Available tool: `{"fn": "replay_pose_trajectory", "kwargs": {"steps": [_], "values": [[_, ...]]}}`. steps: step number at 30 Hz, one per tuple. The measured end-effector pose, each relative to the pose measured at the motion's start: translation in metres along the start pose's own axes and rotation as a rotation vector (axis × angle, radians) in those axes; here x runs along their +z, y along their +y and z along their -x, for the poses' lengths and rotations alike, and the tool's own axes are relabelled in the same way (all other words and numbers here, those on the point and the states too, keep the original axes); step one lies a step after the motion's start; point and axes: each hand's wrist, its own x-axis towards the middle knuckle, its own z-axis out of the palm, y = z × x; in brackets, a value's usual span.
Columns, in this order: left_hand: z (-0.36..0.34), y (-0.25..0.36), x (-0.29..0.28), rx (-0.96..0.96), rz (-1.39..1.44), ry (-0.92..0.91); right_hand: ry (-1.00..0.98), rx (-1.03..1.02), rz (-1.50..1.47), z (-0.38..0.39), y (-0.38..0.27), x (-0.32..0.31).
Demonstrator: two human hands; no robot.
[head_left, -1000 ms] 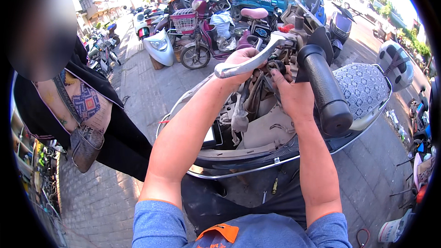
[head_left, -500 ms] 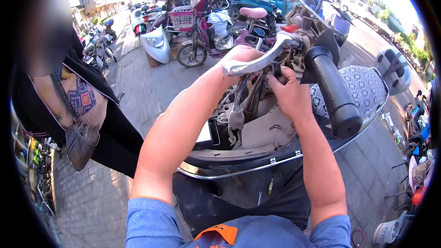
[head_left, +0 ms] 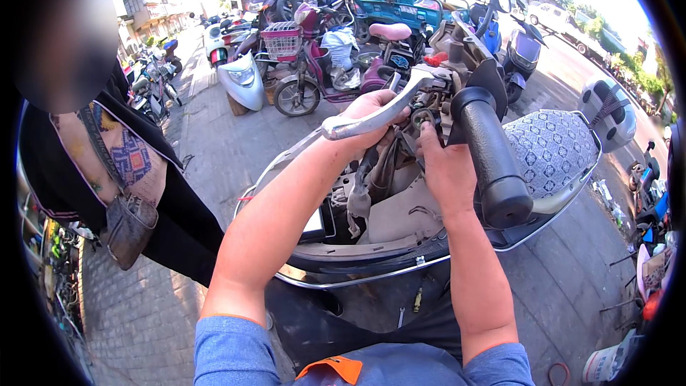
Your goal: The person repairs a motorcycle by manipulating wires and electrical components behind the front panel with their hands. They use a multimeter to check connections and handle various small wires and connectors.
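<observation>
A partly dismantled scooter (head_left: 389, 211) stands in front of me, its inner wires and housing exposed. My left hand (head_left: 366, 106) is closed just behind a silver lever (head_left: 346, 126), which partly hides what it holds. My right hand (head_left: 446, 168) has its thumb and fingers pressed on a small round metal fitting (head_left: 424, 116) among the parts under the handlebar. Right beside that hand hangs a black rubber grip (head_left: 486, 156). The seat (head_left: 549, 149) at right has a patterned cover.
A person (head_left: 107, 171) in a dark jacket stands close at my left. Parked scooters (head_left: 304, 50), a teal cargo trike (head_left: 404, 3) and a detached silver panel (head_left: 243, 75) are behind. A screwdriver (head_left: 418, 300) and wrench (head_left: 401, 317) lie below; a bucket (head_left: 604, 361) is at lower right.
The lever and my left hand have shifted slightly left and down. My right hand has moved a little left and down, its thumb now more upright on the fitting.
</observation>
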Motion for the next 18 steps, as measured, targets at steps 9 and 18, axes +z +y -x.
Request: {"fn": "replay_pose_trajectory", "kwargs": {"steps": [9,18], "values": [[0.011,-0.034,0.054,0.343,-0.164,0.371,0.219,-0.402,0.579,0.005,-0.013,0.007],[0.034,-0.027,0.068,0.336,-0.288,0.443,0.236,-0.431,0.564,0.001,-0.003,0.012]]}}
